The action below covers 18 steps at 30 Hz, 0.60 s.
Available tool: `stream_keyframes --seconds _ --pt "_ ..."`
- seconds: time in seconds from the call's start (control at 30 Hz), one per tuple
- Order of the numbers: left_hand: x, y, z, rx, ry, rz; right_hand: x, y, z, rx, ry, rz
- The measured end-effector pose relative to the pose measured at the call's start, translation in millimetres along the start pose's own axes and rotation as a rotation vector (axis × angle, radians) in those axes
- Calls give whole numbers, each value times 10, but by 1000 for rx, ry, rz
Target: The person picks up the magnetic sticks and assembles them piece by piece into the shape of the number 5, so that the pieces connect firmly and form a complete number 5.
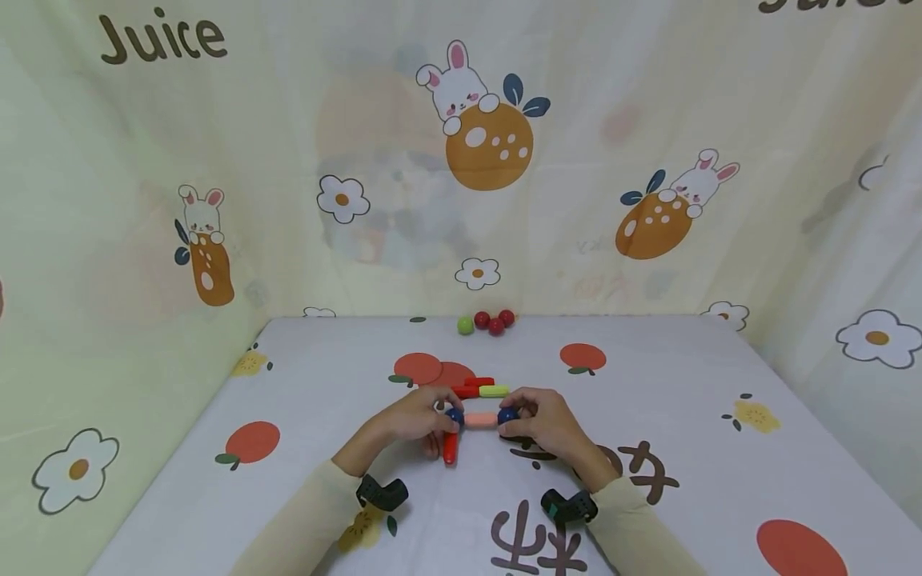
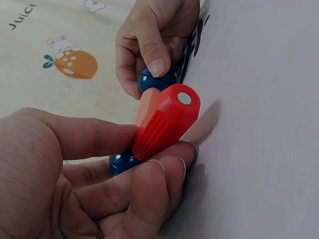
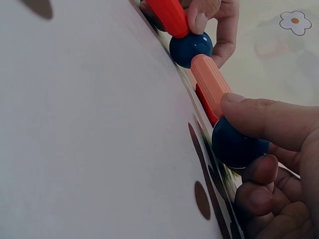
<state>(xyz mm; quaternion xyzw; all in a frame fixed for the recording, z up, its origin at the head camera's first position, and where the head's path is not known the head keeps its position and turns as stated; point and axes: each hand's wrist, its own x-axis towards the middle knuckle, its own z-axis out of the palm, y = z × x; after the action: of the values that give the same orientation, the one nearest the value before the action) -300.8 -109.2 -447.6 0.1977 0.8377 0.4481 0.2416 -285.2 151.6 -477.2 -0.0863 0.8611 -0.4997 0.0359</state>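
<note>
A pink ribbed rod (image 1: 481, 420) links two blue balls, one at each end. My left hand (image 1: 423, 416) pinches the left blue ball (image 3: 190, 50) between thumb and fingers. From that same ball a red rod (image 2: 167, 119) sticks out towards me, with a silvery disc in its free end. On the other side, my right hand (image 1: 543, 416) grips the right blue ball (image 3: 237, 144) with thumb and fingertips, the thumb tip overlapping the end of the pink rod in the right wrist view. The joined piece is held close over the tabletop.
Just behind the hands lie a red rod (image 1: 467, 392) end to end with a yellow-green rod (image 1: 494, 391), and another red rod (image 1: 479, 382). At the table's back edge sit a green ball (image 1: 465, 326) and several red balls (image 1: 496, 326). A patterned curtain (image 1: 274, 120) surrounds the table.
</note>
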Motion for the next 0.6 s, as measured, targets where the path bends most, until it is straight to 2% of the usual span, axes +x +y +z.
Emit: stream_keyframes --seconds 0.33,0.6 --pt "-10 28 0 -16 -12 1 0 2 -5 -10 3 -12" --pt "-11 70 -39 41 -28 -14 -20 -23 -6 -14 4 -4"
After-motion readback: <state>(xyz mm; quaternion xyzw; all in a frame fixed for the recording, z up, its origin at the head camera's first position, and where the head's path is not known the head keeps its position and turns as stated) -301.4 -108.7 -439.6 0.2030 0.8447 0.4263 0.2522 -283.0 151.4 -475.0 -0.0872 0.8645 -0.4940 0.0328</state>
